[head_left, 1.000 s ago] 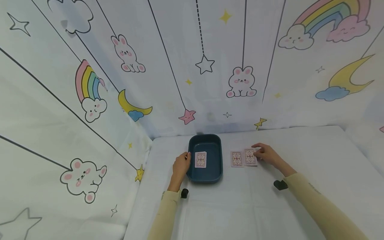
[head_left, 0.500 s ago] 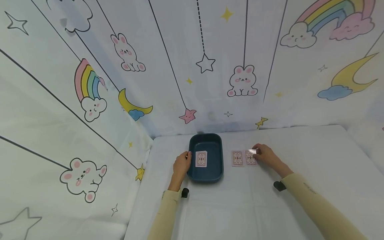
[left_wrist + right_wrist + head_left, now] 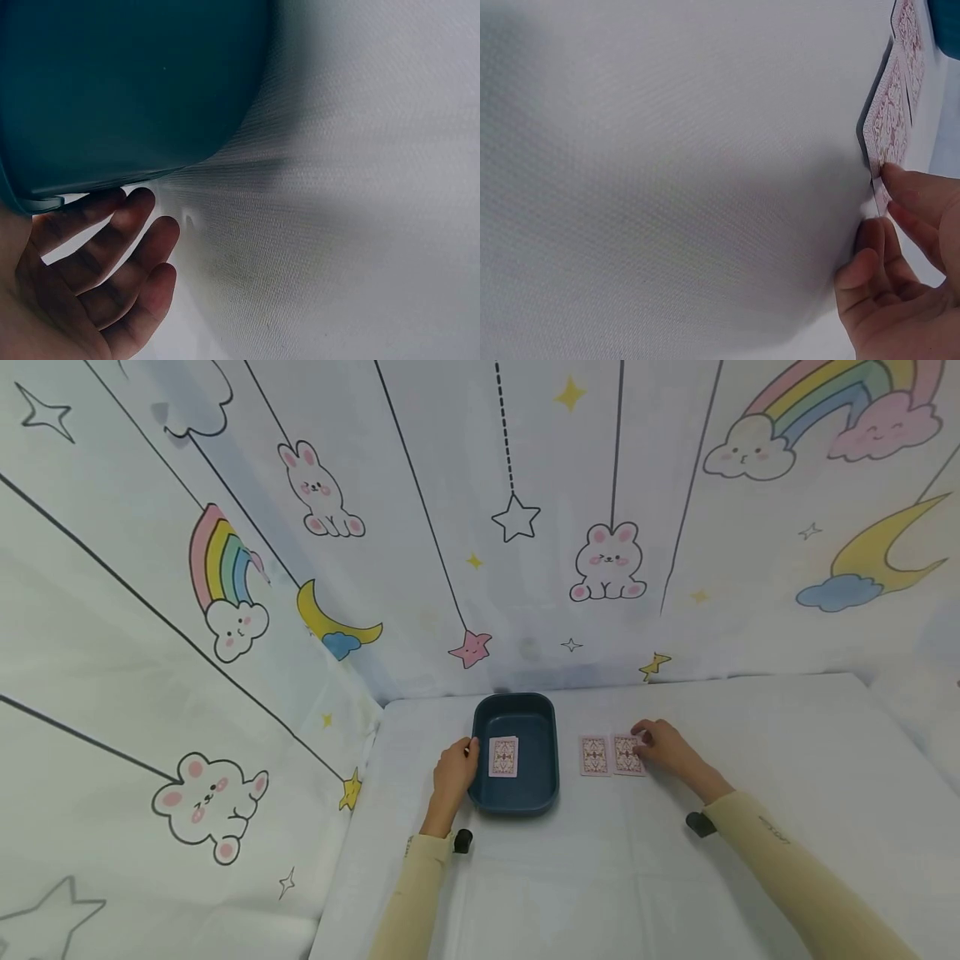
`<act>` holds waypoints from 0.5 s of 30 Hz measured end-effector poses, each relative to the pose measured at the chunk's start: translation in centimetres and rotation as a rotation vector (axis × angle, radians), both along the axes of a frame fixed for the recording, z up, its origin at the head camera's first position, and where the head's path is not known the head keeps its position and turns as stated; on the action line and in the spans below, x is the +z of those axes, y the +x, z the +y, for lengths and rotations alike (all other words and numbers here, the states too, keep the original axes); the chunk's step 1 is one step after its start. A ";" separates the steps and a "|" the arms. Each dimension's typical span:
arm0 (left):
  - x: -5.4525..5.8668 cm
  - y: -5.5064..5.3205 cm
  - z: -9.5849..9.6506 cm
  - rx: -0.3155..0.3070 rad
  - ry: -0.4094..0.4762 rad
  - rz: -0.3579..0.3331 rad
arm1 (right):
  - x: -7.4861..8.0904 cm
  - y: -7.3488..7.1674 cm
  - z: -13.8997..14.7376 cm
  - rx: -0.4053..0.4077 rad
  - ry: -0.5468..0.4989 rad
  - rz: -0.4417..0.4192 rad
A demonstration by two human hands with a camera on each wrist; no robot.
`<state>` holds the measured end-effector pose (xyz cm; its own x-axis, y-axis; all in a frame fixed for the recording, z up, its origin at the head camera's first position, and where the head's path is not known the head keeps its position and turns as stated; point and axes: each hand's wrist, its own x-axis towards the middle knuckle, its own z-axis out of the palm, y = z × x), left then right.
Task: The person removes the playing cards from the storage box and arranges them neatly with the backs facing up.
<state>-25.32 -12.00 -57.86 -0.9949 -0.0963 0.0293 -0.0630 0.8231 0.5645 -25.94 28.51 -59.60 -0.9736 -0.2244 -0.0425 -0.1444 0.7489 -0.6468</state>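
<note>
My left hand (image 3: 455,772) grips the left rim of a dark blue rectangular tray (image 3: 555,760). In the left wrist view its fingers (image 3: 139,270) curl along the outside of the tray wall, and the thumb is mostly hidden. Inside the tray lies a small stack of red-and-white patterned playing cards (image 3: 503,757). On the table to its right, two card places sit side by side, backs up: the left playing card (image 3: 595,756) is untouched. My right hand (image 3: 671,753) pinches the right-hand playing card (image 3: 627,755) at its right edge, the thumb (image 3: 911,187) on it.
A white cloth (image 3: 555,885) covers the table. Behind and to the left hang white curtains (image 3: 420,527) printed with bunnies, stars and rainbows. A dark wrist-camera piece shows at each sleeve, such as the right camera (image 3: 701,824).
Half a second ago the right-hand card caught a bright glare near its top; now its pattern shows evenly. Earlier it lay slightly closer to its neighbour. The left hand has stayed on the tray.
</note>
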 end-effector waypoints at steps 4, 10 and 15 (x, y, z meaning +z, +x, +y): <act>0.0 0.0 0.0 -0.001 -0.004 0.004 | -0.1 -0.1 0.0 -0.001 0.003 -0.001; -0.1 0.0 -0.1 -0.002 -0.009 0.004 | 0.0 0.0 0.1 -0.016 0.015 -0.001; -0.1 0.0 -0.1 -0.006 -0.005 0.015 | 0.8 0.3 -0.4 -0.008 0.048 0.046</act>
